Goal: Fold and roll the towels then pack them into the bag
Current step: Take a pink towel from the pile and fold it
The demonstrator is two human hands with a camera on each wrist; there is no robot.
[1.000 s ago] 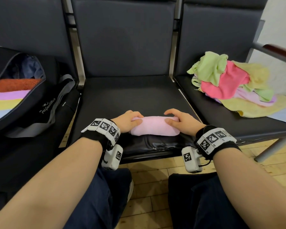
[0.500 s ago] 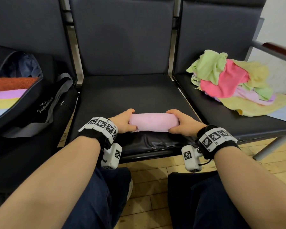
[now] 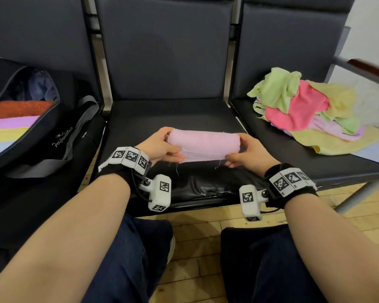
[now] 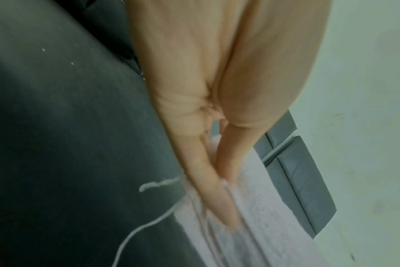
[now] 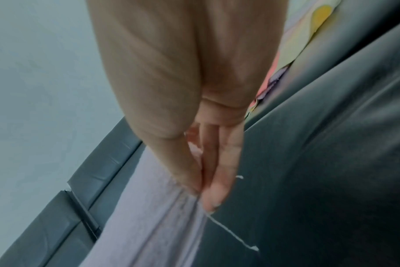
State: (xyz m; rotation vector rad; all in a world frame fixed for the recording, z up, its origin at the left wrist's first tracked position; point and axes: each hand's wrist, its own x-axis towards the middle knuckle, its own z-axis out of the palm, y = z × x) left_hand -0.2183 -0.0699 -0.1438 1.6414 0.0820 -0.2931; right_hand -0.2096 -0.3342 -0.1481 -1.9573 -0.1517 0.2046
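A rolled pale pink towel is held just above the middle black seat. My left hand grips its left end, and my right hand grips its right end. The left wrist view shows my left hand with thumb and fingers pinching the pink towel. In the right wrist view my right hand pinches the towel the same way. A black bag stands open on the left seat, with several rolled towels packed inside.
A loose pile of green, pink and yellow towels lies on the right seat. A chair armrest sticks out at the far right. My knees in dark trousers are below, over a wooden floor.
The pink roll was pressed on the seat a second ago; both hands have since taken it by its ends and lifted it slightly, turning it.
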